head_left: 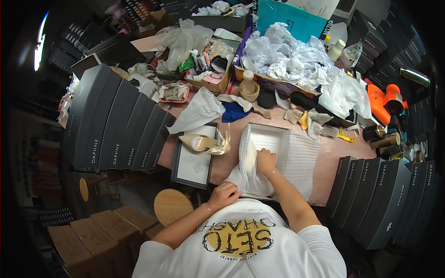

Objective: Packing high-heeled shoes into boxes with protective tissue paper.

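In front of me an open shoe box [286,131] is lined with white tissue paper [303,160], which spreads over its right side. My right hand [265,162] reaches into the box with curled fingers, beside a raised fold of paper; its fingertips are hidden. At the box's near left corner, my left hand [225,195] has its fingers closed on the edge of the tissue. A pale shape shows through the paper between the hands, too covered to name. To the left, a beige pointed heeled shoe [197,142] lies across a dark-rimmed box lid [192,169].
Dark shoe boxes stand in rows at left [104,134] and right [382,199]. Behind are a bin of crumpled paper [287,51], a bottle [249,83], cloths [317,121], a yellow-handled brush [345,135] and an orange heat gun [382,99]. A round stool [173,207] stands lower left.
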A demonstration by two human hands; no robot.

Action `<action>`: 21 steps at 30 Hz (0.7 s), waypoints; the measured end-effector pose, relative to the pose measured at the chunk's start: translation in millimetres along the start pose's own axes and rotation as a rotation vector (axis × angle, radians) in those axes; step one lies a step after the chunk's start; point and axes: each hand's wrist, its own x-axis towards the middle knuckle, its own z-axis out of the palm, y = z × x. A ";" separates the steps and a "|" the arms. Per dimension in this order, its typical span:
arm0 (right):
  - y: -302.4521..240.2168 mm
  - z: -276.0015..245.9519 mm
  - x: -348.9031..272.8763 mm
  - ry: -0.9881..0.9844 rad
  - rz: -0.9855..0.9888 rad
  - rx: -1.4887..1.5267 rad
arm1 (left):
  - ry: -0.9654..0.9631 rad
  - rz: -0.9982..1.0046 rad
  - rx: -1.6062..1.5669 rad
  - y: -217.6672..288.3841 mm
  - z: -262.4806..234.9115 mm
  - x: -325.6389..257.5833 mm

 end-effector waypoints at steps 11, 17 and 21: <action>22.4 -40.4 7.8 0.215 0.489 0.690 | 0.077 -0.524 -0.889 -32.5 10.7 -10.1; -7.0 -45.2 -15.6 0.308 0.149 0.198 | 0.162 0.021 -0.167 18.1 -18.5 -6.9; -21.4 -33.4 -50.4 0.015 0.060 0.053 | 0.175 0.347 0.269 21.5 -19.9 5.4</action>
